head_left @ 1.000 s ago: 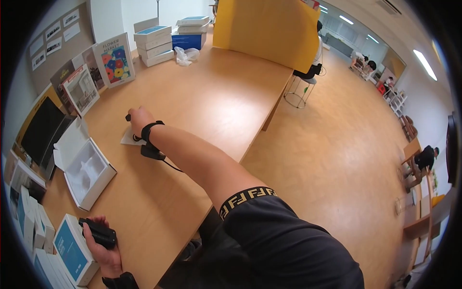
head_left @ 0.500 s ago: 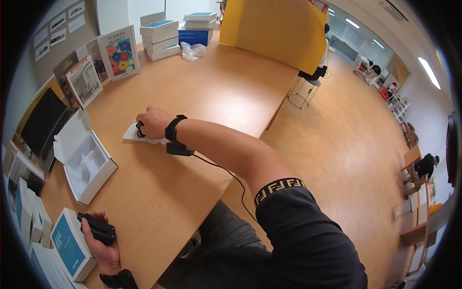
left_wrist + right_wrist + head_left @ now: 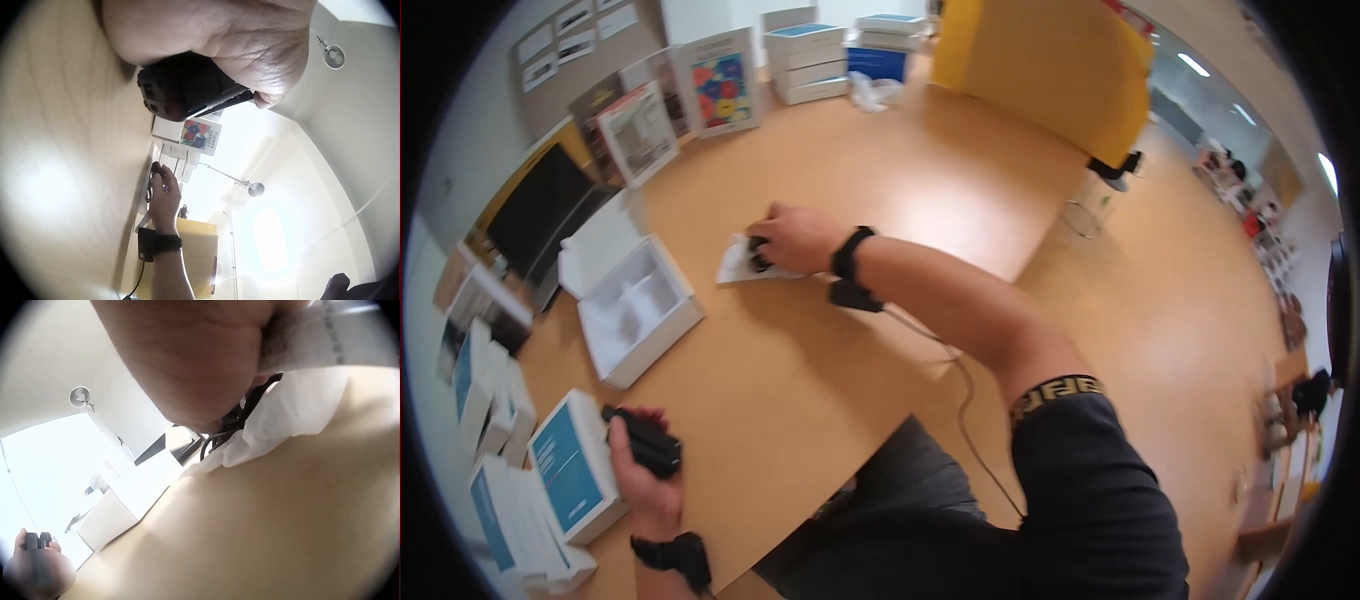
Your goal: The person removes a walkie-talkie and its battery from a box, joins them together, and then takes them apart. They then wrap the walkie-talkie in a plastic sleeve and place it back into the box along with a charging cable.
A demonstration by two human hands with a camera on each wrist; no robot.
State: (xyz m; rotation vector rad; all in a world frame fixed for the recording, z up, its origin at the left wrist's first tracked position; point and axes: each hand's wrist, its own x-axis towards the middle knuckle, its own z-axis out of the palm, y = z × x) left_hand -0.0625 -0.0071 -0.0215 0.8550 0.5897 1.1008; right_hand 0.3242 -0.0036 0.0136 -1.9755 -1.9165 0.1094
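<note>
My left hand (image 3: 650, 490) grips a black box-shaped device (image 3: 652, 447) close over the table at the lower left. In the left wrist view, small port-like openings show in the end of that device (image 3: 162, 94). Farther up the table, my right hand (image 3: 802, 240) pinches a black coiled cable (image 3: 757, 254), its fingers bent downward. Under the cable lies a thin white wrapper (image 3: 733, 264), crumpled against the tabletop. The right wrist view shows loops of the cable (image 3: 253, 403) against the wrapper (image 3: 290, 419), while the palm hides the fingertips.
An open white box (image 3: 662, 318) with a molded insert stands between the hands. Blue-and-white boxes (image 3: 575, 465) crowd the left edge. Behind are upright books (image 3: 722, 85), stacked boxes (image 3: 808, 65), a plastic bag (image 3: 870, 92) and a yellow panel (image 3: 1040, 75).
The right hand, with the cable, has moved right, away from the open box, and the white wrapper has shifted slightly with it. The left hand keeps its grip. The head view has turned left.
</note>
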